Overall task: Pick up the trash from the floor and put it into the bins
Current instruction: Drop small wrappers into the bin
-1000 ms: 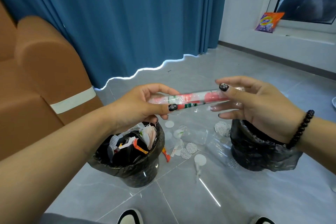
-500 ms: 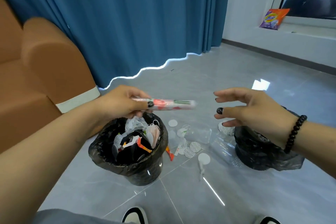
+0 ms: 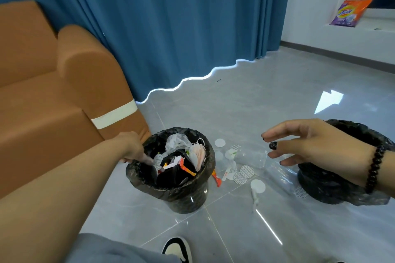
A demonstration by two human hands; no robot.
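The left hand [image 3: 133, 147] reaches down into the near-left round bin lined with a black plastic bag [image 3: 171, 190], its fingers dipping among the wrappers, masks and paper scraps; whether it grasps anything I cannot tell. The right hand [image 3: 314, 145] hovers released, fingers spread, above the floor in front of the second black-bagged bin [image 3: 342, 190] on the right. Between the bins lie white round foil seals [image 3: 245, 172], a clear plastic wrapper [image 3: 252, 158] and an orange sachet [image 3: 217, 179] on the grey glossy tiled floor [image 3: 235, 102].
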